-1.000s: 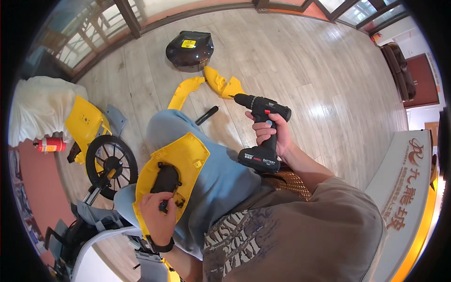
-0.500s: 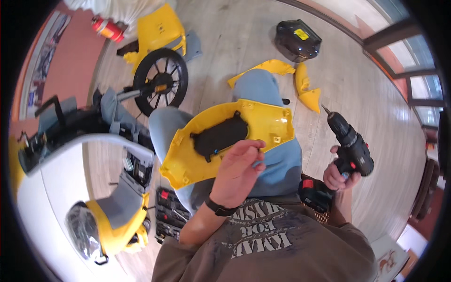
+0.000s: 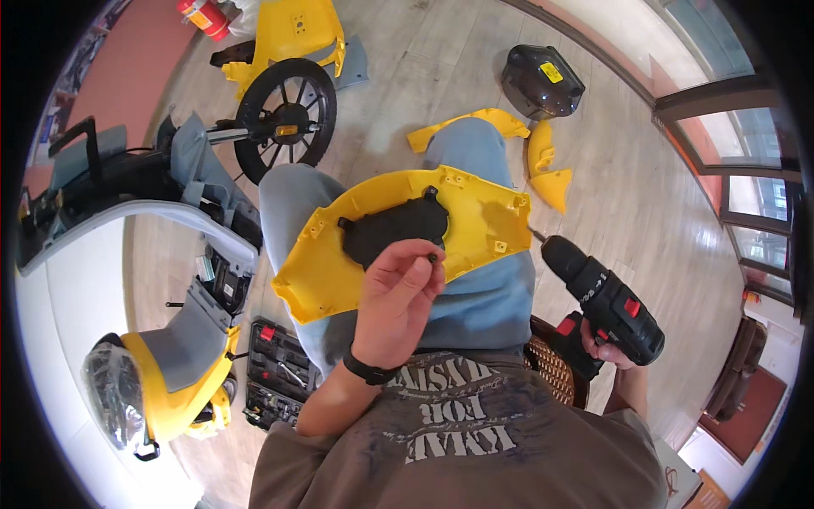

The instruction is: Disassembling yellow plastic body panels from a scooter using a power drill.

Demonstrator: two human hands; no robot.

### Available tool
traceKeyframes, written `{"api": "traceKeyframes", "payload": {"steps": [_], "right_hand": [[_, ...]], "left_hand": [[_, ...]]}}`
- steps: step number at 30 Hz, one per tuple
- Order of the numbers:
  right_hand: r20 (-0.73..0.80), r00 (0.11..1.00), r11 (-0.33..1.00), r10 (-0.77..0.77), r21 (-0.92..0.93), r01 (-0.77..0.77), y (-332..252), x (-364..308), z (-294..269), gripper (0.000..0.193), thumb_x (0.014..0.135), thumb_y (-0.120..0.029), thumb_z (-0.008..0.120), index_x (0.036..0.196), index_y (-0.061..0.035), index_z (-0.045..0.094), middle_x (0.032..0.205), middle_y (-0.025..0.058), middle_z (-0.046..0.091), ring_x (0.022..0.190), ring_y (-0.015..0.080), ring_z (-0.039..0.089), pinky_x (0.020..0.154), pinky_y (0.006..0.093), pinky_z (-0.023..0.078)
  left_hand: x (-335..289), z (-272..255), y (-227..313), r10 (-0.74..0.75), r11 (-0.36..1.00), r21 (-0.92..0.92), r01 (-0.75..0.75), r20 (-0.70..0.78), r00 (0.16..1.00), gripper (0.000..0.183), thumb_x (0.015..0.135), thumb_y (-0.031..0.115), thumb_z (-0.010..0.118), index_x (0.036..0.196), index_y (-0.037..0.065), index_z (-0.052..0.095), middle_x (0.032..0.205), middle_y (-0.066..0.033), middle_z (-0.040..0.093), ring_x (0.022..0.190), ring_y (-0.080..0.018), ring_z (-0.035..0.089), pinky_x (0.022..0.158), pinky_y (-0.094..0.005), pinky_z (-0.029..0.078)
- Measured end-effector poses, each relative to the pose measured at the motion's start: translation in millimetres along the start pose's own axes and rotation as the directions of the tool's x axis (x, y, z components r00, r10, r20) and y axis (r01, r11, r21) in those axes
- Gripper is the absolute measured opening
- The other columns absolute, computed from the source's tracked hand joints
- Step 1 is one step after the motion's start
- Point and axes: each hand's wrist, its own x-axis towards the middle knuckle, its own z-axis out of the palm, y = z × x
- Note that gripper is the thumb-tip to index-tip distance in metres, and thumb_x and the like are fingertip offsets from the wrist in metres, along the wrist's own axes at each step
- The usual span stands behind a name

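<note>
Across my thighs rests a yellow plastic body panel [image 3: 475, 233], inner side up, with mounting bosses along its edges. A black plastic part [image 3: 394, 222] with corner lugs sits in its middle. Over the panel's near edge, my left hand [image 3: 397, 293] pinches a small dark screw [image 3: 432, 258] between thumb and fingertips; its exact shape is hard to make out. My right hand [image 3: 604, 348] is wrapped around the grip of a black cordless drill [image 3: 606, 305]. The drill's bit [image 3: 537, 235] points up and left, close to the panel's right end.
Left of me stands a partly stripped yellow and grey scooter [image 3: 182, 339] with a black front wheel [image 3: 287, 119]. An open tool case [image 3: 275, 373] lies beside it. Ahead on the floor are loose yellow panels [image 3: 547, 165] and a dark top box [image 3: 543, 81].
My left hand has drawn back slightly, turning so the pinched screw shows. The drill has swung left and tilted down, bringing its bit near the panel. The view has shifted a little.
</note>
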Motion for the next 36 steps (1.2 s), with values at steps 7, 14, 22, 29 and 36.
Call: {"api": "traceKeyframes", "payload": {"steps": [7, 14, 22, 29, 36], "right_hand": [[0.058, 0.997, 0.998, -0.051, -0.042, 0.054, 2.0, 1.5, 32.5, 0.047, 0.08, -0.023, 0.086, 0.116, -0.0035, 0.062, 0.106, 0.0089, 0.071, 0.1, 0.0179, 0.07, 0.089, 0.0336, 0.053], [0.224, 0.974, 0.992, 0.021, -0.127, 0.008, -13.3, 29.0, 53.2, 0.032, 0.084, -0.039, 0.076, 0.075, -0.0115, 0.063, 0.076, 0.0016, 0.066, 0.07, 0.0241, 0.064, 0.065, 0.0333, 0.047], [0.129, 0.992, 0.978, -0.017, -0.203, 0.043, -6.0, 26.1, 58.6, 0.038, 0.074, -0.04, 0.08, 0.088, -0.0091, 0.062, 0.074, 0.0065, 0.061, 0.065, 0.0317, 0.058, 0.062, 0.0382, 0.044], [0.137, 0.989, 0.97, 0.049, -0.244, -0.015, -12.0, 29.9, 59.1, 0.038, 0.072, -0.039, 0.08, 0.084, -0.0095, 0.06, 0.071, 0.0065, 0.058, 0.062, 0.0322, 0.056, 0.059, 0.0386, 0.043], [0.091, 0.995, 0.975, 0.044, -0.223, -0.023, -27.6, 33.9, 68.7, 0.037, 0.066, -0.034, 0.08, 0.084, -0.0086, 0.06, 0.072, 0.0063, 0.06, 0.062, 0.0293, 0.056, 0.061, 0.0359, 0.045]], "left_hand": [[-2.5, 6.5, -8.8, 0.14, 0.99, 0.02, -0.141, 0.035, 0.99, 0.036, 0.101, 0.003, 0.063, 0.136, 0.007, 0.055, 0.119, -0.0082, 0.067, 0.109, -0.0222, 0.065, 0.097, -0.0356, 0.049], [-3.1, 13.4, -10.9, 0.085, 0.995, -0.055, -0.083, 0.044, 0.995, 0.038, 0.1, 0.002, 0.065, 0.135, 0.007, 0.052, 0.12, -0.0086, 0.067, 0.119, -0.0274, 0.064, 0.106, -0.0416, 0.048], [-3.3, 13.9, -12.0, 0.096, 0.994, -0.07, -0.09, 0.085, 0.992, 0.035, 0.098, 0.003, 0.068, 0.13, 0.007, 0.054, 0.115, -0.0073, 0.068, 0.114, -0.0277, 0.066, 0.107, -0.0443, 0.047], [-3.7, 9.9, -9.3, 0.109, 0.994, -0.019, -0.108, 0.121, 0.987, 0.032, 0.101, 0.005, 0.065, 0.131, 0.008, 0.053, 0.115, -0.0067, 0.065, 0.113, -0.0234, 0.064, 0.105, -0.0422, 0.048], [-3.0, 7.2, -5.4, 0.141, 0.985, 0.084, -0.153, 0.135, 0.981, 0.022, 0.1, 0.007, 0.067, 0.12, 0.004, 0.059, 0.112, -0.0068, 0.063, 0.107, -0.0219, 0.064, 0.1, -0.0383, 0.05]]}}
